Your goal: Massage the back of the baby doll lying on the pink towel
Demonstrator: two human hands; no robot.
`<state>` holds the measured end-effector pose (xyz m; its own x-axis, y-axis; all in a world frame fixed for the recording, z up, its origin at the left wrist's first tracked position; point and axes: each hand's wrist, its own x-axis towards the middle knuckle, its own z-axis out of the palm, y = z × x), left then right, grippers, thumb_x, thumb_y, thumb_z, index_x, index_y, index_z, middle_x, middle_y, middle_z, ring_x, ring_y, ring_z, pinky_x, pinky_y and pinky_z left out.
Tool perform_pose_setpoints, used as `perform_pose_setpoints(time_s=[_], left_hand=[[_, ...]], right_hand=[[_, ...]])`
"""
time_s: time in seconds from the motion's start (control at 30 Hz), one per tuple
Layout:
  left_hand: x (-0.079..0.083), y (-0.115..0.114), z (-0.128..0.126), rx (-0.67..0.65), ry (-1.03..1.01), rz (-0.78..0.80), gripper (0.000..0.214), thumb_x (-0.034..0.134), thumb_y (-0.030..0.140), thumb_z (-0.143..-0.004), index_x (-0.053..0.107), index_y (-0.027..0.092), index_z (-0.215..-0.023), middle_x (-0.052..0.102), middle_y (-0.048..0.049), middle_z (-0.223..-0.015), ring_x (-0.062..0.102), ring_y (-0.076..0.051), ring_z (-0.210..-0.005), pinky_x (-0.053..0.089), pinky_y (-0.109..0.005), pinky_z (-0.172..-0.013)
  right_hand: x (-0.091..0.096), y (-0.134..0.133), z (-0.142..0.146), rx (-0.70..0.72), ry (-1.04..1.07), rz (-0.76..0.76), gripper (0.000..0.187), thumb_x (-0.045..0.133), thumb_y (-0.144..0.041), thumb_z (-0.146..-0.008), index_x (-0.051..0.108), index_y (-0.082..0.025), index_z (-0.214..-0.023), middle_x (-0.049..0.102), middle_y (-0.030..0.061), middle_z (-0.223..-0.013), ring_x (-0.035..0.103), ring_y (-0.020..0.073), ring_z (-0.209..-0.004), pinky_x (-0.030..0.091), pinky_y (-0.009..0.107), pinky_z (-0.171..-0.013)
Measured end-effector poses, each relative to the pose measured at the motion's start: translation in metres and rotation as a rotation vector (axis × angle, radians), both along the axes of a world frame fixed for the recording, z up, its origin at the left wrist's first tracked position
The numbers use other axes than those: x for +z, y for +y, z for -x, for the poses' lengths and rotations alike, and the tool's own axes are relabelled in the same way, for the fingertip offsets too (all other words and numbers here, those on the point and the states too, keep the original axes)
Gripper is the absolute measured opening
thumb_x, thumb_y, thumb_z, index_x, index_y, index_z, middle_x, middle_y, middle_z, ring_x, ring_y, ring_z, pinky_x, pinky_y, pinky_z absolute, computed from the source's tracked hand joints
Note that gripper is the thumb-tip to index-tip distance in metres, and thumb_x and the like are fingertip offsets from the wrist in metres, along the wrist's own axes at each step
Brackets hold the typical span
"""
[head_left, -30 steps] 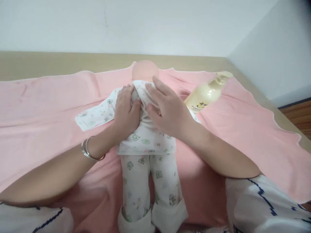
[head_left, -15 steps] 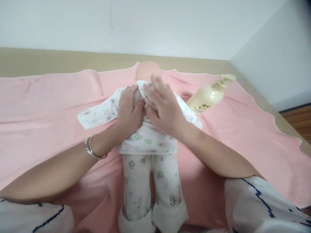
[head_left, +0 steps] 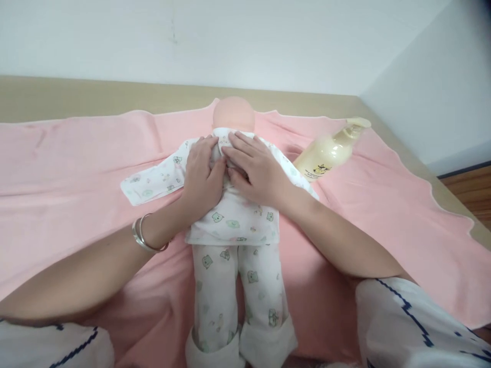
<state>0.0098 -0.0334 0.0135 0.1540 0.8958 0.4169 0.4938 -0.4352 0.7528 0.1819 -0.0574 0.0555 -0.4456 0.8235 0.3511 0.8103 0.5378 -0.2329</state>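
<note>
A baby doll point(head_left: 233, 113) lies face down, the back of its bald head toward the wall. It wears a white printed top point(head_left: 233, 225) and matching trousers point(head_left: 217, 286) with turned-up cuffs. My left hand point(head_left: 203, 174) rests on the left of its upper back, thumb out to the side. On the right of the upper back, my right hand point(head_left: 261, 168) lies flat with its fingers toward the doll's neck. The two thumbs are close together over the spine. Neither hand grips anything. The doll's face is hidden.
A pink blanket point(head_left: 76, 163) with folds is spread under the doll on a beige surface point(head_left: 76, 97). A pale yellow pump bottle point(head_left: 326, 153) lies tilted beside the doll's right-hand sleeve. White walls point(head_left: 249, 41) stand behind and to the right.
The fingers of my right hand, raised and blurred before, have come down flat on the doll's upper back. My left hand has stayed in place on the top.
</note>
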Motion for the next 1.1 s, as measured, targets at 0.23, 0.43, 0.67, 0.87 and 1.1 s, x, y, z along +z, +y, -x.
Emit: perform_pose_setpoints(time_s=[0.23,0.43,0.67,0.87,1.1], left_hand=[[0.005,0.001,0.0,0.021,0.105,0.14,0.058,0.044,0.044,-0.101,0.049,0.019,-0.154,0.037,-0.013,-0.173,0.027,-0.032,-0.165,0.02,-0.055,-0.139],[0.015,0.001,-0.003,0.011,0.25,0.206,0.067,0.033,0.041,-0.104,0.039,0.01,-0.163,0.03,-0.018,-0.175,0.02,-0.032,-0.168,0.014,-0.056,-0.14],[0.045,-0.012,-0.007,-0.03,0.452,0.249,0.073,0.036,0.042,-0.101,0.035,0.005,-0.164,0.025,-0.0201,-0.177,0.017,-0.038,-0.168,0.017,-0.061,-0.138],[0.086,-0.042,-0.014,-0.22,0.707,0.235,0.068,0.037,0.045,-0.101,0.055,0.005,-0.152,0.039,-0.0197,-0.17,0.026,-0.04,-0.164,0.025,-0.061,-0.137],[0.123,-0.057,-0.041,-0.652,0.492,0.329,0.039,0.041,0.04,-0.101,0.078,0.029,-0.101,0.069,0.0004,-0.142,0.05,-0.032,-0.151,0.049,-0.057,-0.124]], right_hand=[[0.026,-0.014,0.003,-0.086,0.017,-0.104,0.054,0.033,-0.02,-0.101,0.056,-0.019,-0.15,0.037,0.0055,-0.173,0.035,0.0227,-0.162,0.031,0.048,-0.135],[0.028,-0.024,0.014,-0.052,-0.264,0.239,0.062,0.033,-0.028,-0.108,0.034,-0.008,-0.167,0.03,0.0149,-0.175,0.022,0.0371,-0.165,0.024,0.063,-0.135],[0.069,-0.049,-0.011,-0.034,-0.512,0.336,0.063,0.043,-0.032,-0.108,0.035,-0.009,-0.167,0.028,0.0166,-0.174,0.031,0.0402,-0.162,0.035,0.064,-0.13],[0.1,-0.061,-0.044,-0.014,-0.454,0.407,0.038,0.044,-0.034,-0.108,0.072,-0.024,-0.131,0.07,0.0093,-0.143,0.067,0.0321,-0.132,0.054,0.054,-0.114],[0.131,-0.061,-0.088,-0.388,-0.241,0.137,0.057,0.045,-0.044,-0.105,0.051,-0.027,-0.159,0.05,0.0036,-0.165,0.054,0.0345,-0.148,0.044,0.057,-0.126]])
